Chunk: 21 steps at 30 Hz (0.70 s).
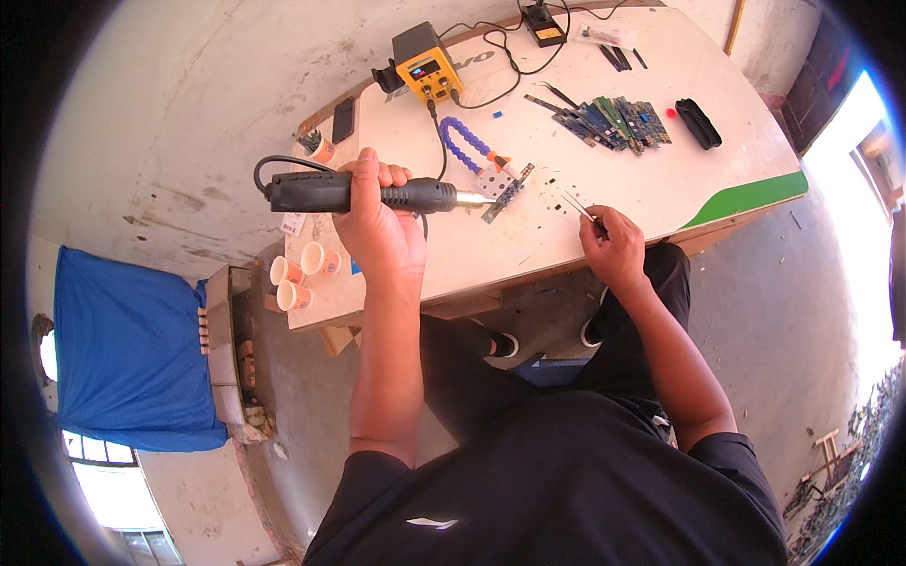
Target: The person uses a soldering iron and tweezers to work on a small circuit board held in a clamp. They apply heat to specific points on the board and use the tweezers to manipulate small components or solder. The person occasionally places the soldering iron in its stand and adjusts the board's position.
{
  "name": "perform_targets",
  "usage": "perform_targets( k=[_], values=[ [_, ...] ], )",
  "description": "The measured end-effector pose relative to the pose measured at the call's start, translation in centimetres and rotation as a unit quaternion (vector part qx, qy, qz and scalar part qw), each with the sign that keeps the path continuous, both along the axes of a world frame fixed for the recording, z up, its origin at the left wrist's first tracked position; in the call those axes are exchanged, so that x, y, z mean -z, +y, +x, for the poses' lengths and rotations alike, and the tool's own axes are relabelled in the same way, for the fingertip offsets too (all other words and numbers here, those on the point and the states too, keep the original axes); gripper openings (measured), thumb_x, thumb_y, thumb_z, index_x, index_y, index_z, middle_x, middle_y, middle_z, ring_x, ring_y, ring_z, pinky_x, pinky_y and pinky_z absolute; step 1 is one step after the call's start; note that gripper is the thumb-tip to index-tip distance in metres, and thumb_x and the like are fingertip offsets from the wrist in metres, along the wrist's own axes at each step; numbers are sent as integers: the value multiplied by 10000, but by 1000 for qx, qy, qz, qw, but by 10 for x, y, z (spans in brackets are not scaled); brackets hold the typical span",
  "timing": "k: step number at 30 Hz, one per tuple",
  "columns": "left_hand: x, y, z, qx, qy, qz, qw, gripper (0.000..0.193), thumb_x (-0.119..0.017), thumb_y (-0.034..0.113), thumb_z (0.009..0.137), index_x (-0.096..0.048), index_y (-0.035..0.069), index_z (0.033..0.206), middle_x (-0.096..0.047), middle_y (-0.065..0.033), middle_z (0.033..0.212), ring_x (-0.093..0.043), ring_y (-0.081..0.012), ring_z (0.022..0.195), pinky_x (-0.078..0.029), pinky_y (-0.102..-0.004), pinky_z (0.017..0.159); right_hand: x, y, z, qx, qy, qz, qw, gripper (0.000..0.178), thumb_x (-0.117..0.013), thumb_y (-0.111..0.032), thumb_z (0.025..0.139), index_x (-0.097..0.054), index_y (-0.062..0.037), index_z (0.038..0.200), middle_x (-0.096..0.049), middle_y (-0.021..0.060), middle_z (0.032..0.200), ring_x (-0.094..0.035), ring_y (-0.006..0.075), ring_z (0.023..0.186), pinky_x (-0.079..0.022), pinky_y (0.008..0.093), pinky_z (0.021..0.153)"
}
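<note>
My left hand (380,222) is wrapped round a black hot air gun (316,191). Its metal nozzle points right, close to a narrow circuit board (511,192). That board sits tilted at a holder with blue jointed arms (462,141); how it is clamped is too small to tell. My right hand (613,247) is closed on tweezers (576,205), whose tips point up and left, apart from the board. Small dark chips (559,207) lie scattered on the table between the board and the tweezers.
A yellow and black rework station (427,71) stands at the back, with cables trailing. Several circuit boards (618,124) lie in a pile right of centre, near a black case (697,124). Paper cups (319,258) stand at the left edge. A soldering iron stand (543,25) is at the back.
</note>
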<state>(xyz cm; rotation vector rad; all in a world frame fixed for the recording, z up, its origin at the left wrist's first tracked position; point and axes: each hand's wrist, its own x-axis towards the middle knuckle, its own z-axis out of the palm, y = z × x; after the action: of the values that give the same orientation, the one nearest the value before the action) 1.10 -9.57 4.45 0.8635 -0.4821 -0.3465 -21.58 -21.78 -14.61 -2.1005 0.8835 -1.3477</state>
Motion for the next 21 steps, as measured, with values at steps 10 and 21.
perform_targets(
  k=[10,21],
  values=[
    [-2,-2,-1,3,0,0,1000,209,-722,84,1035,-586,103,877,-545,-11,789,-552,-161,753,-535,-378,817,-1,0,-1,-7,8,5,1000,106,-782,-70,924,-715,-32,998,-674,96,737,-659,231,621,-531,354,612],
    [-3,-1,-10,23,7,2,1000,199,-732,69,1021,-587,100,888,-554,-13,788,-568,-164,753,-534,-378,818,-1,0,-2,-5,13,2,1000,117,-781,-73,926,-715,-36,1014,-663,92,732,-653,232,619,-525,357,608]
  ],
)
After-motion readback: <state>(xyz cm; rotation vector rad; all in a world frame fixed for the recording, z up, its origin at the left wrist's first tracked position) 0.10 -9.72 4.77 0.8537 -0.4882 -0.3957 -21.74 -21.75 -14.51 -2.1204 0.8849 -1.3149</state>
